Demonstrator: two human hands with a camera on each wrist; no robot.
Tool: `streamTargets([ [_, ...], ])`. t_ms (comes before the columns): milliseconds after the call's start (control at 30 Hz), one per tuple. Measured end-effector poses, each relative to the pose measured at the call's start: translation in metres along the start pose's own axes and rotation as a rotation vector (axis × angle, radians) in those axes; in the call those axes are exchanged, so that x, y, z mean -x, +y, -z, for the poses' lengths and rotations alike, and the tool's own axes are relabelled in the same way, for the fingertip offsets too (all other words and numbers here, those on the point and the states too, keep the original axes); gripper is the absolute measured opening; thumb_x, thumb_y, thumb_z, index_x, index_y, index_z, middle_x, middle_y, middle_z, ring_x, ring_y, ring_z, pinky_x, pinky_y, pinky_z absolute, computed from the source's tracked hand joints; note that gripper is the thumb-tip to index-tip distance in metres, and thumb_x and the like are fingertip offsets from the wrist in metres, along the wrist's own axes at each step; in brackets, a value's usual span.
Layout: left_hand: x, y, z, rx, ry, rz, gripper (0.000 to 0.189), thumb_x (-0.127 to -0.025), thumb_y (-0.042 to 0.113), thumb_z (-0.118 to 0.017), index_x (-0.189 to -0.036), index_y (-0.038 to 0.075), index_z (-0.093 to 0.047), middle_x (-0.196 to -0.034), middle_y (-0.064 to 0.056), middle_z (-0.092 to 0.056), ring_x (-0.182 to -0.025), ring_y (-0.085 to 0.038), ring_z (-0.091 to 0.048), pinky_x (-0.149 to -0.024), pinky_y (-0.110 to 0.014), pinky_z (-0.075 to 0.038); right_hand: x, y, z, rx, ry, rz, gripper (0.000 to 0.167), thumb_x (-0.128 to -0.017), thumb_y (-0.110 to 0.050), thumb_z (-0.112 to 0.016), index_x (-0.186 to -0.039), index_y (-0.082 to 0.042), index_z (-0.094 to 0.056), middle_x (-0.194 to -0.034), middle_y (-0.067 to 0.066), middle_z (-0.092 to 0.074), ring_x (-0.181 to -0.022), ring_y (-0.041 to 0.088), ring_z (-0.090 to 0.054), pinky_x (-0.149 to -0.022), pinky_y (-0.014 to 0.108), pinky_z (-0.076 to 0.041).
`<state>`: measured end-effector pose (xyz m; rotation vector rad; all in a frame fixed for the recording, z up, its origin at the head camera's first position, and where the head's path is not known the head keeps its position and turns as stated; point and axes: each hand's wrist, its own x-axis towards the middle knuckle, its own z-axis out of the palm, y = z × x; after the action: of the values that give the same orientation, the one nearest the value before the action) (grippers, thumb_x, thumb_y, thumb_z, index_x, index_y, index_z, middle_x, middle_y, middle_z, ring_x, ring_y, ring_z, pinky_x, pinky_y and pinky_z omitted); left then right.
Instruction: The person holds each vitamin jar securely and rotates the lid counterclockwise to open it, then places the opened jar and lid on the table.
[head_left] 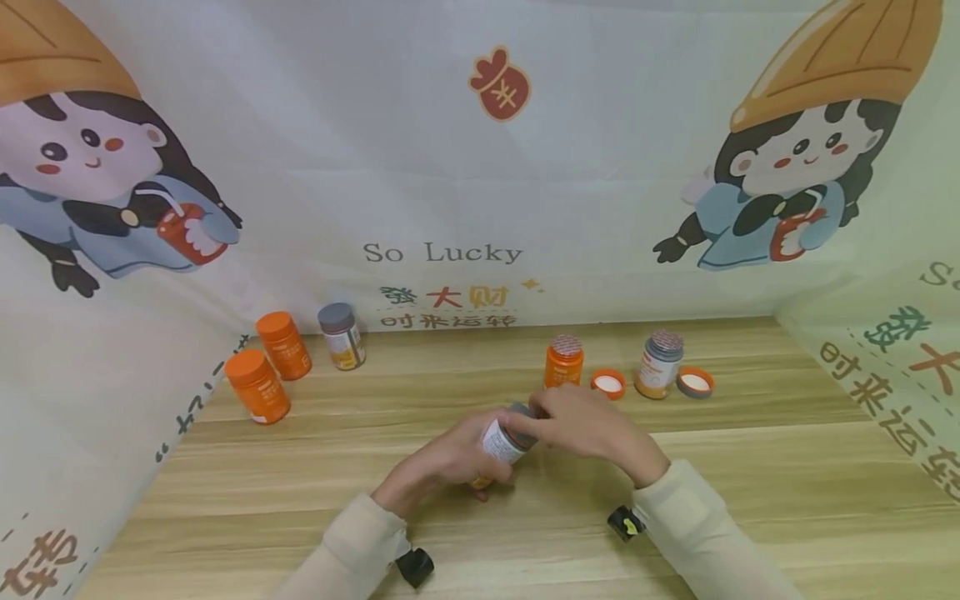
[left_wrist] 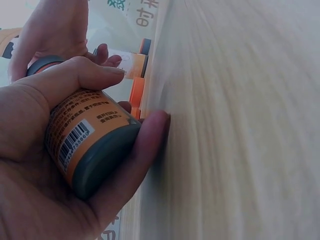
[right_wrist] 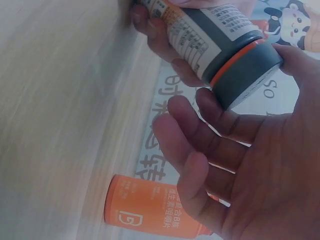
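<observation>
My left hand (head_left: 457, 457) grips a grey pill bottle (head_left: 501, 443) round its body, low over the table. The bottle is tilted, its cap end up and toward my right hand; in the left wrist view its dark base and barcode label (left_wrist: 75, 142) show. My right hand (head_left: 588, 421) is at the top, pinching the grey cap (right_wrist: 250, 75) between thumb and index finger, with the other fingers loosely bent. An orange band shows under the cap. Just behind my right hand stands an orange bottle (head_left: 564, 365) without its cap, its foil seal showing.
At the back right, a grey uncapped bottle (head_left: 660, 371) with a foil seal stands between an upturned orange cap (head_left: 608, 384) and an upturned grey cap (head_left: 696, 382). Back left are two capped orange bottles (head_left: 257, 387) and a capped grey one (head_left: 342, 337). A printed cloth (head_left: 600, 208) borders the table.
</observation>
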<state>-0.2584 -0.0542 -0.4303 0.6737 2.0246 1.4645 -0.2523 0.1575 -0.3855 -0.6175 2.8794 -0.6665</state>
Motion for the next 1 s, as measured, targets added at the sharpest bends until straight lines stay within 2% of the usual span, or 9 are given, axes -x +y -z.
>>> streamTargets([
  [267,0.003,-0.001,0.000,-0.047,-0.004,-0.019,0.051,-0.074,-0.010,-0.070,-0.122,0.005,-0.058,-0.096,-0.010,-0.059,-0.068,-0.020,-0.059,-0.046,-0.029,-0.055,0.000,0.001,0.000,-0.008,-0.019,0.067,0.041,-0.093,-0.062,-0.059,-0.078,-0.023,-0.059,-0.067,-0.009,-0.052,-0.061,0.010,-0.049,-0.054,0.026,-0.036],
  [433,0.003,-0.002,0.000,-0.051,-0.010,-0.019,0.053,-0.075,-0.010,-0.070,-0.124,0.005,-0.058,-0.096,-0.009,-0.059,-0.069,-0.019,-0.059,-0.046,-0.030,-0.056,0.001,0.003,0.001,-0.015,-0.030,0.111,0.035,-0.090,-0.055,-0.064,-0.091,-0.020,-0.062,-0.072,-0.008,-0.057,-0.064,0.009,-0.052,-0.054,0.024,-0.040],
  [600,0.000,0.002,0.002,-0.073,-0.015,-0.033,0.053,-0.075,-0.008,-0.071,-0.124,0.006,-0.057,-0.096,-0.008,-0.060,-0.071,-0.018,-0.060,-0.047,-0.031,-0.057,0.001,0.004,0.007,-0.017,-0.026,0.139,0.037,-0.087,-0.049,-0.067,-0.106,-0.018,-0.062,-0.077,-0.007,-0.061,-0.066,0.010,-0.054,-0.059,0.025,-0.045],
  [800,-0.002,0.005,0.003,-0.079,-0.010,-0.044,0.053,-0.074,-0.010,-0.071,-0.123,0.004,-0.059,-0.094,-0.007,-0.059,-0.070,-0.017,-0.060,-0.046,-0.031,-0.057,0.001,0.005,0.012,-0.033,-0.040,0.189,0.043,-0.086,-0.045,-0.070,-0.114,-0.014,-0.060,-0.081,-0.005,-0.064,-0.067,0.009,-0.056,-0.060,0.024,-0.046],
  [900,-0.001,0.004,0.001,-0.072,-0.010,-0.030,0.052,-0.073,-0.011,-0.071,-0.121,0.004,-0.059,-0.094,-0.007,-0.059,-0.068,-0.017,-0.059,-0.046,-0.030,-0.057,0.002,0.005,0.012,-0.058,-0.065,0.172,0.045,-0.088,-0.050,-0.071,-0.116,-0.015,-0.061,-0.083,-0.005,-0.067,-0.068,0.009,-0.058,-0.061,0.025,-0.049],
  [1000,0.000,0.003,0.000,-0.070,-0.003,-0.015,0.053,-0.073,-0.010,-0.071,-0.122,0.005,-0.059,-0.095,-0.009,-0.059,-0.069,-0.019,-0.060,-0.047,-0.031,-0.058,0.003,0.005,0.012,-0.072,-0.062,0.128,0.047,-0.092,-0.059,-0.065,-0.115,-0.019,-0.062,-0.082,-0.006,-0.067,-0.068,0.009,-0.060,-0.060,0.027,-0.049],
])
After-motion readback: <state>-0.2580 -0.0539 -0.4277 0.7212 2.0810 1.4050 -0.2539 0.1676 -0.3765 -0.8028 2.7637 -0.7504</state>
